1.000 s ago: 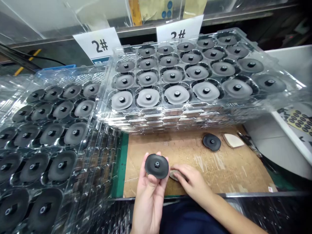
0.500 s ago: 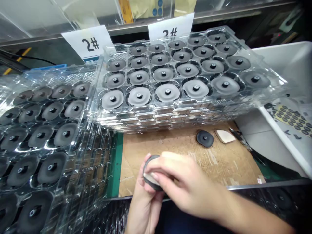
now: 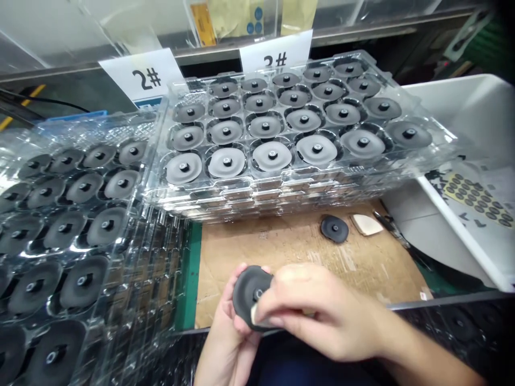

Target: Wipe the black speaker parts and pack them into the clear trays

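Grip of the left hand (image 3: 231, 319) is cradling a black disc (image 3: 243, 292) from beneath and around its edge, while the right hand (image 3: 322, 311) is pinching a pale pad (image 3: 254, 317) against the disc's face, beside the raised stud. Thin edges are giving the fingers little to hold, so a hard or lopsided push could be tipping the disc loose; the pad could also be snagging on the stud. Grit on it, if any, could be scuffing the matt, rounded-oval face.

Beyond the hands, a brown cardboard sheet (image 3: 225, 246) is covering part of the green worktop (image 3: 192, 268), its surface showing scuffed, peeling patches. A second disc (image 3: 340, 231) is lying stud-up there, near a cream wedge (image 3: 367, 225) with one curved side. Farther back, glossy, thin-walled clear trays (image 3: 241, 185) are standing stacked, their moulded hollows holding more discs; a knock from an elbow or hand could be jolting these. Behind, white paper signs (image 3: 145, 78) are hanging.
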### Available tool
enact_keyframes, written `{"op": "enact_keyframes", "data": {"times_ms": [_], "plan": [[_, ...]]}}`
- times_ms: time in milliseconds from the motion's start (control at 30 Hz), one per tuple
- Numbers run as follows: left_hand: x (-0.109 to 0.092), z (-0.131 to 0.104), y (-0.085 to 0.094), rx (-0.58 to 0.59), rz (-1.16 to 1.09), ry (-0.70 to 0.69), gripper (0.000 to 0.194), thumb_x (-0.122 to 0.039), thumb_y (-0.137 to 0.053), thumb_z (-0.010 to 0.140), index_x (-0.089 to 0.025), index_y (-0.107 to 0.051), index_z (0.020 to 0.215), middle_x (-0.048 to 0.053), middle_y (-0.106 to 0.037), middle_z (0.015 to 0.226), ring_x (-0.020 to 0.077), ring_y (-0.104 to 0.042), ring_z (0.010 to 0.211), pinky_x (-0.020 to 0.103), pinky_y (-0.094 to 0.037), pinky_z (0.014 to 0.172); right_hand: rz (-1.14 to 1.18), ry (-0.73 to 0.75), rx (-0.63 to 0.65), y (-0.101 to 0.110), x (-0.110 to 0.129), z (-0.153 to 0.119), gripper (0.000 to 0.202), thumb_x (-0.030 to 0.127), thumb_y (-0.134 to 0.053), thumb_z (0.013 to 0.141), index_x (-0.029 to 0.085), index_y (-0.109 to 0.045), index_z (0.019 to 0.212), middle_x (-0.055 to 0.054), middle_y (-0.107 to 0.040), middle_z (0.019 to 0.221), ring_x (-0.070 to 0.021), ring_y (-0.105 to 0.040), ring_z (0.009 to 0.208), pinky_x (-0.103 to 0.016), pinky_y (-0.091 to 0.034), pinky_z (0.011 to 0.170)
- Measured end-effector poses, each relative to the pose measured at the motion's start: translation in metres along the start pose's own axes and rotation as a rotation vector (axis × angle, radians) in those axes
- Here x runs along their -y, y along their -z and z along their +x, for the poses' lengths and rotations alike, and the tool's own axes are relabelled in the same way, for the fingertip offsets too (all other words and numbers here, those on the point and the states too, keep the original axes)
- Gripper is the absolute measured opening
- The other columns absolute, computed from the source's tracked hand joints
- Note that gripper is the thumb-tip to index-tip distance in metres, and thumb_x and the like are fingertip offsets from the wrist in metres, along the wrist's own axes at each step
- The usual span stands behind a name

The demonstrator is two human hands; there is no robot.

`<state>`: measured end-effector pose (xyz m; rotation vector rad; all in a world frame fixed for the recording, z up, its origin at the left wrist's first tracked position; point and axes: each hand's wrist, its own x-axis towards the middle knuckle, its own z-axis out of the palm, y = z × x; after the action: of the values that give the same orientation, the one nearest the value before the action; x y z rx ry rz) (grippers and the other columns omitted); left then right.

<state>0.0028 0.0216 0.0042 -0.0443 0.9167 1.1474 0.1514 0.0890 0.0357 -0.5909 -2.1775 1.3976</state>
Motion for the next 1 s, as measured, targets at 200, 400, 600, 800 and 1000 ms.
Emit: {"op": "enact_keyframes", "data": {"times_ms": [200,400,600,800,1000], "plan": [[-0.002,0.0,0.012,0.006,-0.077,0.017,0.041,-0.028,-0.076,0.059,-0.028,-0.067,0.1,0.004,-0.07,0.105,0.0162,-0.064,0.095,0.023,-0.052,0.081,-0.026,0.01,-0.056,-0.005,-0.008,-0.003,0.018,0.011,-0.045,0.087,0.014,-0.061,0.096,-0.003,-0.062,0.082,-0.011,-0.053,0.075,-0.022,-0.04,0.074],[-0.011,-0.001,0.019,0.081,-0.061,0.063,0.048,-0.037,-0.076,0.054,-0.032,-0.066,0.1,0.001,-0.067,0.109,0.0291,-0.06,0.103,0.033,-0.05,0.089,0.377,-0.436,0.11,-0.013,-0.029,-0.054,0.016,0.026,-0.053,0.086,0.016,-0.066,0.086,-0.001,-0.065,0.082,-0.0108,-0.059,0.074,-0.019,-0.043,0.067],[-0.003,0.0,0.011,0.112,0.002,0.022,0.054,-0.034,-0.076,0.055,-0.031,-0.062,0.106,0.003,-0.066,0.11,0.0261,-0.061,0.1,0.03,-0.052,0.084,0.25,-0.534,-0.321,-0.011,-0.015,-0.045,0.017,0.031,-0.051,0.087,0.021,-0.061,0.097,-0.003,-0.063,0.094,-0.0158,-0.059,0.087,-0.024,-0.046,0.075],[0.006,-0.009,0.015,0.015,0.016,0.057,0.043,-0.029,-0.072,0.066,-0.025,-0.062,0.108,0.004,-0.066,0.11,0.0175,-0.059,0.103,0.021,-0.047,0.088,-0.056,-0.11,-0.34,-0.029,0.018,-0.003,0.022,0.014,-0.044,0.086,0.015,-0.058,0.103,-0.006,-0.061,0.087,-0.0149,-0.056,0.078,-0.027,-0.047,0.073],[0.013,-0.015,0.009,-0.009,-0.009,0.023,0.028,-0.026,-0.073,0.066,-0.026,-0.068,0.094,0.0,-0.069,0.1,0.014,-0.062,0.092,0.018,-0.05,0.078,-0.147,-0.148,-0.233,-0.036,0.018,0.004,0.02,0.01,-0.044,0.086,0.016,-0.06,0.097,-0.003,-0.061,0.086,-0.0124,-0.056,0.079,-0.024,-0.045,0.074]]}}
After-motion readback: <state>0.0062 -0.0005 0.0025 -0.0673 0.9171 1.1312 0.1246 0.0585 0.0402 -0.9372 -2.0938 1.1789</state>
